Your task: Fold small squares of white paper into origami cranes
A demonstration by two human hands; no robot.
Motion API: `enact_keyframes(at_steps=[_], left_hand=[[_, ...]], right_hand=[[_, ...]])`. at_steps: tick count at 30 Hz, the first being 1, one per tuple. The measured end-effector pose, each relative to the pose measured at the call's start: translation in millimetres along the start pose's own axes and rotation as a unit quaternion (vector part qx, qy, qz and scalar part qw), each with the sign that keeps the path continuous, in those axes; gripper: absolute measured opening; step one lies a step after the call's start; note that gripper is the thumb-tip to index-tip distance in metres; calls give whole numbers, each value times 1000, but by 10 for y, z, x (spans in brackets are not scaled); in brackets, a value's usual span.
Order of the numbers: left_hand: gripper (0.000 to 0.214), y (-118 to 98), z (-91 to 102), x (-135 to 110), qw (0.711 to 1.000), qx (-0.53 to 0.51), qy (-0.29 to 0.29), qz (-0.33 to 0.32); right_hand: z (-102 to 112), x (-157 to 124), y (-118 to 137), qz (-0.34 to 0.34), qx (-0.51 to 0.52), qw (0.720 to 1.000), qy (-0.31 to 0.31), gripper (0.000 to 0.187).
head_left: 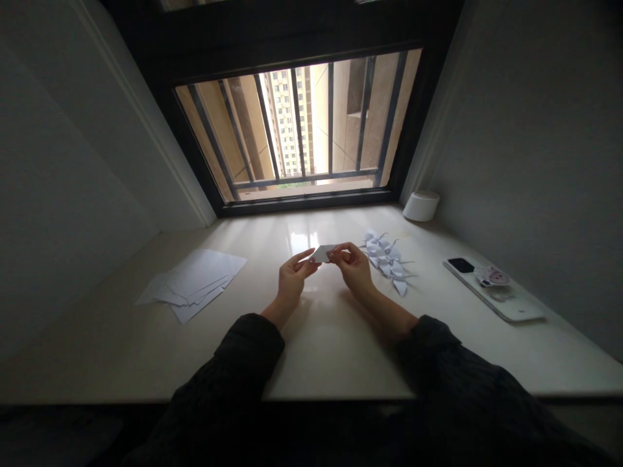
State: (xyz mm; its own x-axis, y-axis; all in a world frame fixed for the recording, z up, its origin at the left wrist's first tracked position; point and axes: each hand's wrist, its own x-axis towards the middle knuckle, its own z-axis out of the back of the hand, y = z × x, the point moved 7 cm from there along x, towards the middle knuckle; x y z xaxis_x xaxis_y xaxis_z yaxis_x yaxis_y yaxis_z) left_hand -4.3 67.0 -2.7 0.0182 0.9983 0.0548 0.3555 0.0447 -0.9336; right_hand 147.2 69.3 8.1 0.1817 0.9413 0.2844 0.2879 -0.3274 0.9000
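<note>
A small folded piece of white paper [323, 253] is held above the pale counter [331, 344], between both hands. My left hand [293, 275] pinches its left end with thumb and fingers. My right hand [354, 264] pinches its right end, fingers curled. Both forearms in dark sleeves reach in from the near edge. To the right of my right hand lies a cluster of several folded white paper cranes [387, 259].
A loose stack of white paper sheets [195, 283] lies at the left. A white phone [492, 288] with a sticker on its back lies at the right. A white round container [421, 205] stands by the barred window [302, 130]. Walls close both sides.
</note>
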Motion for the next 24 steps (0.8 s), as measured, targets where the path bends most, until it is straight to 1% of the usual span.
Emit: enact_keyframes(at_steps=[3, 7, 12, 14, 16, 17, 19, 20, 22, 24], left_hand=[[49, 18, -8, 1, 1000, -5, 1, 4], [51, 23, -43, -17, 1000, 10, 17, 2], [61, -69, -111, -51, 994, 71, 60, -52], [58, -95, -123, -55, 990, 100, 72, -65], [52, -96, -121, -48, 986, 128, 79, -67], [50, -91, -119, -42, 984, 142, 81, -66], [46, -71, -115, -29, 979, 173, 86, -60], [44, -58, -113, -22, 977, 186, 87, -55], [38, -35, -110, -12, 974, 201, 90, -45], [34, -24, -101, -3, 976, 196, 88, -40]], right_hand=[[-4, 2, 10, 24, -2, 1000, 7, 25], [30, 4, 5, 45, -40, 998, -9, 24], [115, 33, 59, 79, -104, 991, -39, 25], [127, 29, 127, 102, -146, 983, -37, 24], [94, 10, 207, 127, -214, 968, -13, 23], [63, -7, 251, 143, -258, 956, 4, 22], [-33, -50, 325, 179, -333, 924, 58, 23], [-88, -75, 351, 197, -358, 908, 90, 23], [-156, -109, 370, 213, -391, 886, 132, 24], [-178, -117, 359, 209, -400, 880, 147, 26]])
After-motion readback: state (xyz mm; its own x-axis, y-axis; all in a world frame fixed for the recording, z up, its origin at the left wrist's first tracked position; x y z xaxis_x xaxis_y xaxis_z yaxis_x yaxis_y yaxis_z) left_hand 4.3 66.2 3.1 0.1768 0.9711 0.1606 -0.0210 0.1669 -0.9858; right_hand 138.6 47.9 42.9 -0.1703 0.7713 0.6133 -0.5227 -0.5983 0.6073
